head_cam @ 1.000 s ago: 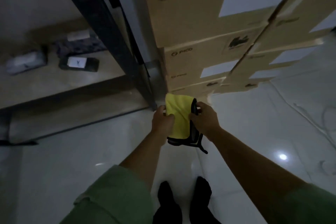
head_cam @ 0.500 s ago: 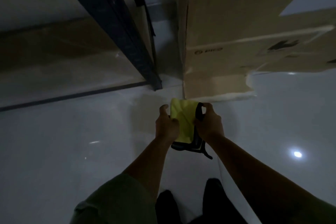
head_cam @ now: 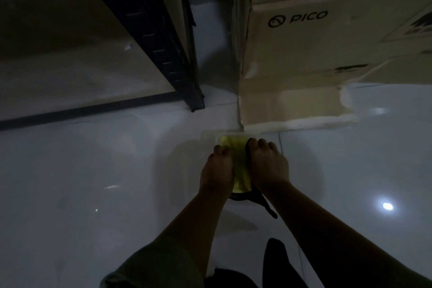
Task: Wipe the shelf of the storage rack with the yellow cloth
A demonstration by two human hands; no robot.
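Note:
A folded yellow cloth [head_cam: 237,166] is held low over the white floor between both my hands. My left hand [head_cam: 217,173] grips its left edge and my right hand [head_cam: 268,166] grips its right edge together with a black strap [head_cam: 263,201] that hangs below. The storage rack's dark upright post [head_cam: 163,37] runs diagonally at the upper left, with its low shelf [head_cam: 70,72] to the left of it. My hands are right of the post's foot, apart from the shelf.
Stacked cardboard boxes marked PICO [head_cam: 315,58] stand directly ahead on the right, their torn bottom edge just beyond the cloth. Glossy white tiled floor [head_cam: 81,182] spreads left and right. My dark shoes [head_cam: 275,262] show at the bottom.
The view has dropped lower and closer to the floor and boxes. My hands with the cloth have moved down toward the base of the cardboard stack. The upper shelf items have left the view.

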